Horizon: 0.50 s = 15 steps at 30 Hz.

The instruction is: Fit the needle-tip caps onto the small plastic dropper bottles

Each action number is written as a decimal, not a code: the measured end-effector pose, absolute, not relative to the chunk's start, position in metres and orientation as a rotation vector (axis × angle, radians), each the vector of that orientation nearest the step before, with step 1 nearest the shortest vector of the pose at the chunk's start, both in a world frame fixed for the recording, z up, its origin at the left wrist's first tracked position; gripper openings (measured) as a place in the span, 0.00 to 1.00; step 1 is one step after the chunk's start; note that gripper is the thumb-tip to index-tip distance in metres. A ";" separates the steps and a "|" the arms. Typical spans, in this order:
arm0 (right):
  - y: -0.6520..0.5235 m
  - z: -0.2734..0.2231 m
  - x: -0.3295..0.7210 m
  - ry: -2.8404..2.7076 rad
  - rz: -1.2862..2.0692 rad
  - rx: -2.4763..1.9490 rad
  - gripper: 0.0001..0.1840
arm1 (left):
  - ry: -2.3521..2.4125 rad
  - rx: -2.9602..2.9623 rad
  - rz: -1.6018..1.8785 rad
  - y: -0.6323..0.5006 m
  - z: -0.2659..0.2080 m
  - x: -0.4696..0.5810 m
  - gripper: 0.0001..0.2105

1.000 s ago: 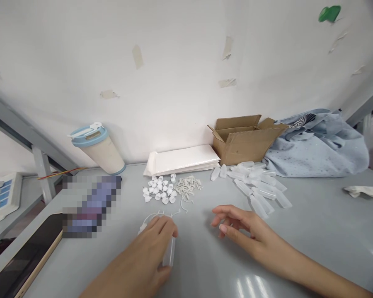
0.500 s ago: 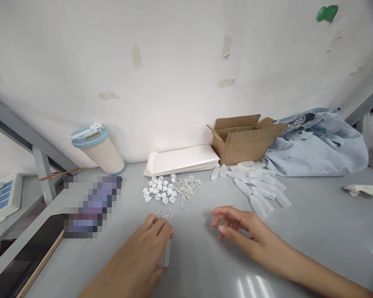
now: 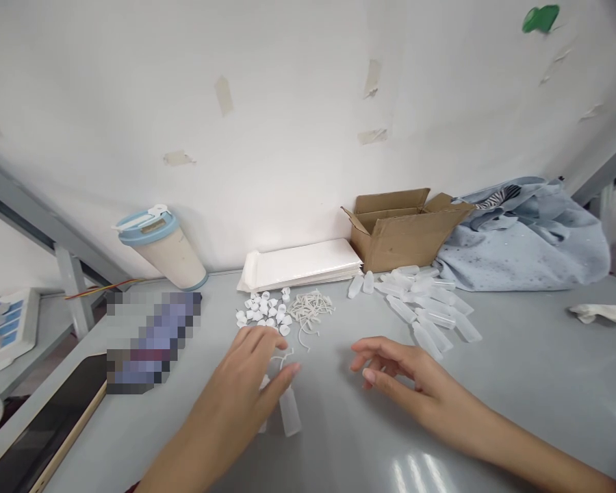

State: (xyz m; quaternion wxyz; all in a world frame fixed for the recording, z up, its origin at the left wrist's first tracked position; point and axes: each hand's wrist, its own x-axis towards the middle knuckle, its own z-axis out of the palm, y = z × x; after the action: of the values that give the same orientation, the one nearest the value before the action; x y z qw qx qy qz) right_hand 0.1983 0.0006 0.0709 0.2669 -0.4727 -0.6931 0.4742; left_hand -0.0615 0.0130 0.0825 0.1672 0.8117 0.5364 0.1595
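The left hand (image 3: 251, 376) has moved forward toward the white caps (image 3: 263, 309) since the frame half a second ago, its thumb now apart from the fingers, and one translucent bottle (image 3: 289, 413) shows more fully; the right hand (image 3: 403, 370) stays nearly in place.

At far left, a phone (image 3: 44, 428) lies on the surface (image 3: 333, 438), with a blue-lidded tumbler (image 3: 167, 250) farther back against the wall. The left hand comes next, its fingers released and spread just in front of the caps. Below its thumb lies that bottle, a second piece partly hidden beside it, and thin tubes stick out past the bottle's far end. Behind the caps lies a white pack (image 3: 302, 263); to their right is a heap of pale tubes (image 3: 312, 308). The right hand hovers with its fingers loosely curled, grasping nothing. Beyond it lie more translucent bottles (image 3: 434, 311), a cardboard box (image 3: 403, 243) and a bluish cloth (image 3: 528, 250).
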 end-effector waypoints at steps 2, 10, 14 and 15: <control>0.002 0.073 0.199 -1.888 1.222 -1.291 0.12 | 1.524 2.349 0.550 0.018 0.074 -0.057 0.10; 0.019 0.071 0.218 -2.200 0.400 -1.519 0.14 | 1.423 2.366 0.456 0.024 0.062 -0.044 0.14; 0.031 0.080 0.234 -2.260 0.066 -1.938 0.11 | 1.410 2.349 0.377 0.025 0.063 -0.042 0.17; 0.033 0.083 0.237 -2.268 0.054 -2.050 0.11 | 1.415 2.342 0.380 0.025 0.063 -0.042 0.17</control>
State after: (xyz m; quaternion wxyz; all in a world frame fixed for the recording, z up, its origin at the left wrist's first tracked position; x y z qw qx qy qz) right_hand 0.2369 0.0325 0.0830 0.0418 -0.6699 -0.7410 0.0175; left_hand -0.0422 0.0252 0.0634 0.1882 0.8327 0.5030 0.1349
